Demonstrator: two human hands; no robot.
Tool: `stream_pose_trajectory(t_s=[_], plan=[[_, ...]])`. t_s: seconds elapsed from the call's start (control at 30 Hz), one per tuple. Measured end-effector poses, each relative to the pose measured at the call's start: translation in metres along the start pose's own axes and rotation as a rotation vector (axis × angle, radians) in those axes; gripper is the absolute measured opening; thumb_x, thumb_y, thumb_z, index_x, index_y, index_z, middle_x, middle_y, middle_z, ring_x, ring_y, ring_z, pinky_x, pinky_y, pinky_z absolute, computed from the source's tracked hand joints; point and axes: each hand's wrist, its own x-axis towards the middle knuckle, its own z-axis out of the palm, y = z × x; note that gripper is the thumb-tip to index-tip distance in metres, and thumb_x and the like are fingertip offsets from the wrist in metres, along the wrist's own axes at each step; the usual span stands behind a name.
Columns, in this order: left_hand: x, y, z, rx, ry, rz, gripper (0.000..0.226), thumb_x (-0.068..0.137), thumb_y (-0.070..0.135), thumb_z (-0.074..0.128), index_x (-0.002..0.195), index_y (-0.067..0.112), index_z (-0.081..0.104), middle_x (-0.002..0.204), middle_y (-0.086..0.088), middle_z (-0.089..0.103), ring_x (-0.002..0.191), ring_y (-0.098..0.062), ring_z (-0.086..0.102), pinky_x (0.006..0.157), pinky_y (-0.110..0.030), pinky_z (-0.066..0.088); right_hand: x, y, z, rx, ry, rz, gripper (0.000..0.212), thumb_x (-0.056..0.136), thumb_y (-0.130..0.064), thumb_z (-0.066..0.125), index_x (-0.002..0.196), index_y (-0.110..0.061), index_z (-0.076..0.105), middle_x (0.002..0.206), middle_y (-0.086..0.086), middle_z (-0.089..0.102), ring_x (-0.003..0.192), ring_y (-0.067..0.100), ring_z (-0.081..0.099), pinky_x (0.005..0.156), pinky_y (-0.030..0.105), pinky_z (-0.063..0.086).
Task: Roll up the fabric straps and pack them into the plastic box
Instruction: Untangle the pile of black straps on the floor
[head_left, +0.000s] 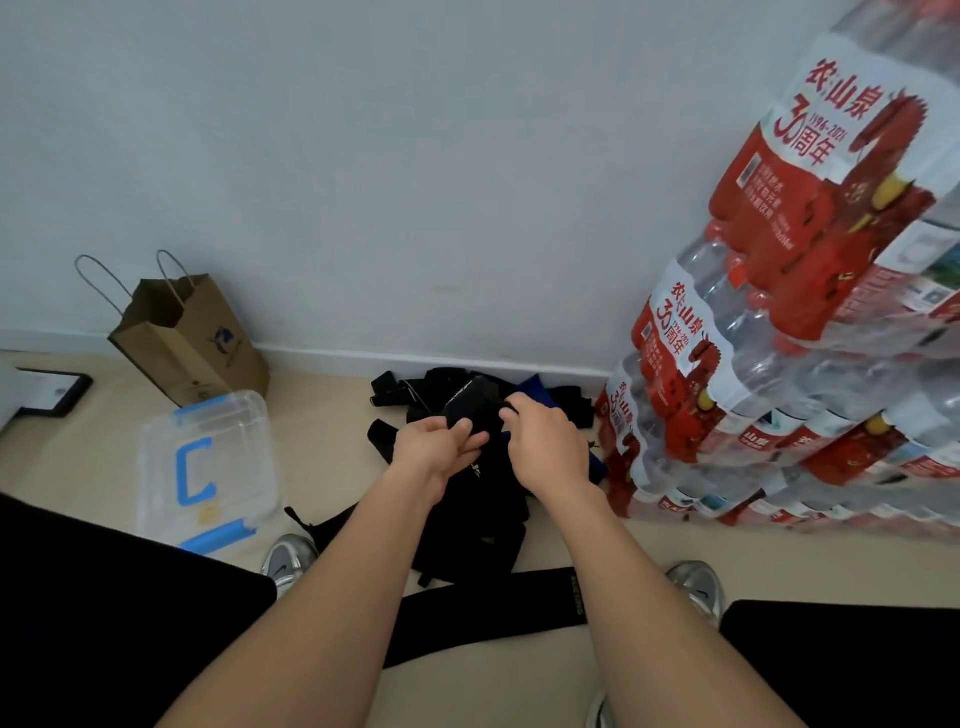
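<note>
From the head view, I have both hands raised over the dark heap of straps (467, 514) on the floor. My left hand (436, 447) pinches the near edge of a black strap (470, 402) between thumb and curled fingers. My right hand (545, 441) has its fingers curled over the strap's right side.

To roll it well, I judge I should keep the edges square, hold tension with the left pinch, and wind with the right so the coil stays tight and doesn't cone out. The loose tail hanging down should feed in flat, not twisted.

The plastic box (208, 467) sits on the floor to my left, well apart from the heap, and its lid looks to be on, so it needs unclipping before packing.

Counting:
- One box.
- One strap in hand.
- One long strap (493, 608) laid flat near my knees.
- The heap is too tangled to count.
- One paper bag (192, 343).
- Two shoes (288, 564).
- Several stacked water-bottle packs (779, 364) on the right.
</note>
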Motion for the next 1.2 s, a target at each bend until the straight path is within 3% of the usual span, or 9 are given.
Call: stream_pose_trajectory(t_s=[0.3,0.37,0.43,0.57,0.7,0.83,0.97,1.1,1.2], plan=[[0.007,0.011,0.009,0.026,0.136,0.043,0.04,0.106,0.002,0.063,0.143,0.002,0.05,0.094,-0.014,0.077,0.073,-0.017,0.08,0.067,-0.03,0.062,0.001,0.001,0.006,0.651,0.383,0.454,0.023,0.115,-0.023,0.04,0.108,-0.017,0.062,0.101,0.005,0.074,0.092,0.024,0.066,0.067,0.017,0.04],[0.015,0.015,-0.018,-0.033,0.186,-0.028,0.039,0.111,0.006,0.051,0.149,0.002,0.044,0.119,-0.021,0.077,0.106,-0.028,0.078,0.086,-0.034,0.06,0.006,0.016,-0.016,0.827,0.476,0.561,0.023,0.117,-0.025,0.039,0.104,-0.021,0.058,0.102,0.004,0.075,0.093,0.021,0.07,0.081,0.031,0.052],[0.013,0.019,-0.04,-0.041,0.162,-0.117,0.035,0.114,0.009,0.041,0.148,0.004,0.043,0.15,-0.024,0.059,0.142,-0.039,0.056,0.113,-0.044,0.047,0.011,0.03,-0.037,0.68,0.422,0.411,0.021,0.116,-0.031,0.043,0.112,-0.022,0.061,0.106,0.0,0.073,0.094,0.017,0.067,0.094,0.047,0.057],[-0.008,0.014,-0.031,0.619,0.07,-0.073,0.051,0.097,0.016,0.078,0.139,0.006,0.052,0.118,-0.012,0.066,0.107,-0.034,0.073,0.09,-0.046,0.065,0.022,0.018,-0.056,0.391,0.275,0.102,0.031,0.112,-0.031,0.055,0.135,-0.02,0.072,0.122,0.008,0.072,0.112,0.028,0.068,0.102,0.046,0.056],[-0.033,0.009,-0.002,0.734,-0.385,0.19,0.095,0.078,0.033,0.096,0.158,0.035,0.045,0.145,0.014,0.054,0.131,-0.018,0.062,0.109,-0.04,0.055,0.014,-0.021,-0.054,0.508,0.296,-0.076,0.02,0.105,-0.026,0.064,0.12,-0.022,0.075,0.109,0.001,0.073,0.103,0.018,0.07,0.094,0.034,0.054],[-0.052,0.009,0.028,0.544,-0.51,0.354,0.016,0.105,0.017,0.065,0.119,0.018,0.073,0.109,0.002,0.08,0.103,-0.011,0.073,0.086,-0.027,0.058,0.008,-0.046,-0.058,0.828,0.065,-0.062,0.024,0.089,-0.051,0.078,0.099,-0.03,0.081,0.084,-0.01,0.072,0.074,0.012,0.073,0.077,0.033,0.062],[-0.048,0.013,0.029,0.244,-0.154,0.242,0.024,0.114,0.023,0.052,0.128,0.011,0.067,0.116,-0.019,0.076,0.113,-0.029,0.071,0.094,-0.048,0.059,0.015,-0.028,-0.059,1.347,-0.05,0.126,0.035,0.099,-0.045,0.072,0.119,-0.017,0.078,0.118,0.013,0.077,0.092,0.025,0.081,0.08,0.035,0.067],[-0.039,0.009,0.014,-0.024,-0.04,0.064,0.032,0.107,0.013,0.066,0.135,-0.002,0.061,0.128,-0.024,0.071,0.119,-0.041,0.07,0.095,-0.058,0.061,0.003,0.021,-0.036,0.806,0.072,0.328,0.041,0.095,-0.009,0.064,0.133,-0.023,0.074,0.127,0.006,0.076,0.109,0.022,0.074,0.099,0.043,0.063],[-0.038,0.004,0.01,-0.096,-0.023,0.014,0.042,0.102,0.011,0.072,0.14,0.001,0.058,0.134,-0.024,0.069,0.122,-0.043,0.068,0.102,-0.063,0.058,-0.014,0.033,-0.013,0.579,-0.169,0.179,0.065,0.074,-0.022,0.075,0.138,-0.027,0.072,0.134,0.0,0.072,0.126,0.02,0.066,0.112,0.037,0.053]])
